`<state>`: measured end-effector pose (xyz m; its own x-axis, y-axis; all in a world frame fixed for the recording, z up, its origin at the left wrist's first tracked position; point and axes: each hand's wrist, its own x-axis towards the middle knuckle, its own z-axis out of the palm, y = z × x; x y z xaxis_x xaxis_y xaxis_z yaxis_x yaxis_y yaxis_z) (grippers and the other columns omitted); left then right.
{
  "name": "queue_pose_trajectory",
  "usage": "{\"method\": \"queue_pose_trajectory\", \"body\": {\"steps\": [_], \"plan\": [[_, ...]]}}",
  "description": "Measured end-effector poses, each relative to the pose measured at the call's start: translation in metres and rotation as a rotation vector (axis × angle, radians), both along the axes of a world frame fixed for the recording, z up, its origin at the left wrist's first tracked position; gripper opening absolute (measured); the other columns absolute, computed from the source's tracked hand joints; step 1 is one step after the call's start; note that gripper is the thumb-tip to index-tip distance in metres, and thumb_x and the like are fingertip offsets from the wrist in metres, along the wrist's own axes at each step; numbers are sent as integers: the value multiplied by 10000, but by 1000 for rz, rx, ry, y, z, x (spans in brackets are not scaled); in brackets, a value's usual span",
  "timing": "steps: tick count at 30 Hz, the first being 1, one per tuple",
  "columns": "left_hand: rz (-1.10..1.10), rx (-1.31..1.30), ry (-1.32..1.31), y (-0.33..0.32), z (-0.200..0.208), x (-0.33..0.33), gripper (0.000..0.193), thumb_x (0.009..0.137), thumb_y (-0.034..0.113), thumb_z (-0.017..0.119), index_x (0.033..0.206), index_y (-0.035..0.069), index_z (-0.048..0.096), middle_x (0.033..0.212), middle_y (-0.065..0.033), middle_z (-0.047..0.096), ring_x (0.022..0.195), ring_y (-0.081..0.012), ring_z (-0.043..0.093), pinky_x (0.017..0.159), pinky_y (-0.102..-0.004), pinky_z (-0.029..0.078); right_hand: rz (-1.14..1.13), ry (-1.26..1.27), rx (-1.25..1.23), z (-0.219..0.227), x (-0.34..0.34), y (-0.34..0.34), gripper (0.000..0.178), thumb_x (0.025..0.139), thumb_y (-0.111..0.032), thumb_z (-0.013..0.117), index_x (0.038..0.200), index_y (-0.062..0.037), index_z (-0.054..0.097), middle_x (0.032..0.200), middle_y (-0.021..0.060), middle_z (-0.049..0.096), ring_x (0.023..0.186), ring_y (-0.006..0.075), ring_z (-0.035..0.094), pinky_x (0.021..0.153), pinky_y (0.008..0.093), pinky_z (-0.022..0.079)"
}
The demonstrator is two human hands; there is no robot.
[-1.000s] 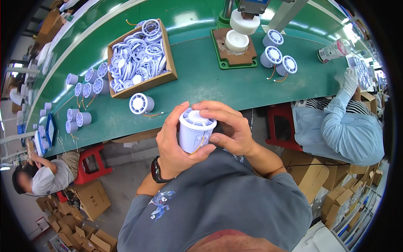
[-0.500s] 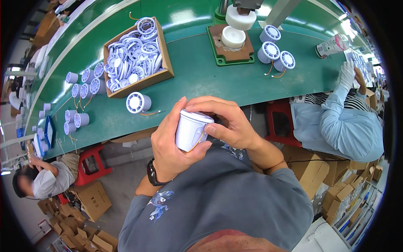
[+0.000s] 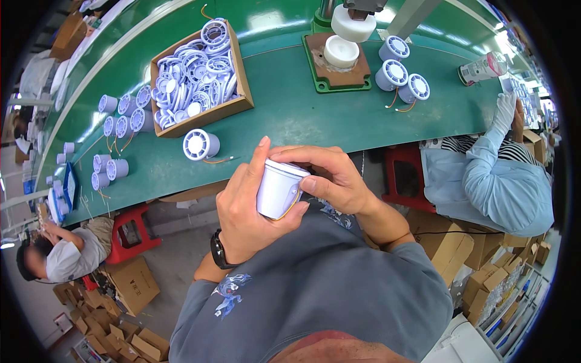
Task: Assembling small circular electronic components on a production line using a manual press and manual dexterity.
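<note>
Between my two hands is a white, cup-shaped plastic housing (image 3: 277, 192) with a rimmed top and a thin yellow-orange wire down its side. My left hand (image 3: 245, 202) wraps round its left side and underside, index finger pointing up past the rim. From the right, my right hand (image 3: 333, 181) grips the rim, fingers over the top and thumb against the side. A similar housing with a slotted round top (image 3: 201, 145) lies on the green bench just beyond my left hand, its wire trailing right. A cardboard box (image 3: 245, 100) behind it holds many white slotted ring covers.
A press (image 3: 341, 57) with white round blocks stands at the back. Several housings (image 3: 394, 74) sit right of it, others (image 3: 124, 124) at the left. A clear jar (image 3: 481, 68) lies far right. Co-workers sit at both sides, one in a light blue garment (image 3: 505, 187).
The view has shifted slightly. Both hands keep their hold on the housing, which looks turned a little, with its wire lying nearer the lower right edge.
</note>
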<state>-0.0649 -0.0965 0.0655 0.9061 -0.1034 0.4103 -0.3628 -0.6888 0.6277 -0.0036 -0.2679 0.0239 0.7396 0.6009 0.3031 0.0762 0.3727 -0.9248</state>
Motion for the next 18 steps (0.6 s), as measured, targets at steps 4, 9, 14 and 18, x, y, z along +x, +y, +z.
{"method": "queue_pose_trajectory", "body": {"steps": [4, 9, 14, 18], "plan": [[7, 30, -36, -1, 1, -1, 920, 595, 268, 840, 1384, -20, 463, 862, -122, 621, 706, -265, 624, 606, -353, 530, 12, -23, 32, 0, 1, 0, 389, 902, -160, 599, 1255, 3, 593, 1261, 180, 622, 1126, 300, 630, 943, 364, 493], [12, 55, -51, -1, 1, -1, 941, 575, 260, 851, 1387, -15, 462, 840, -102, 594, 686, -255, 608, 586, -348, 526, 29, -45, 53, 1, 3, 0, 395, 889, -140, 590, 1257, 3, 592, 1292, 190, 602, 1167, 322, 607, 971, 376, 476], [9, 53, -50, -1, 1, -2, 951, 565, 254, 854, 1388, -14, 460, 840, -98, 586, 684, -252, 603, 584, -346, 526, 35, -48, 40, 1, 3, -2, 407, 873, -130, 593, 1257, 5, 591, 1300, 190, 597, 1177, 326, 599, 984, 379, 467], [7, 40, -57, -1, -1, -3, 956, 564, 246, 855, 1389, -21, 454, 838, -99, 583, 683, -249, 602, 582, -344, 526, 37, -68, 18, 3, 4, -3, 413, 862, -124, 596, 1255, 6, 594, 1303, 196, 593, 1190, 332, 590, 994, 383, 459]]}}
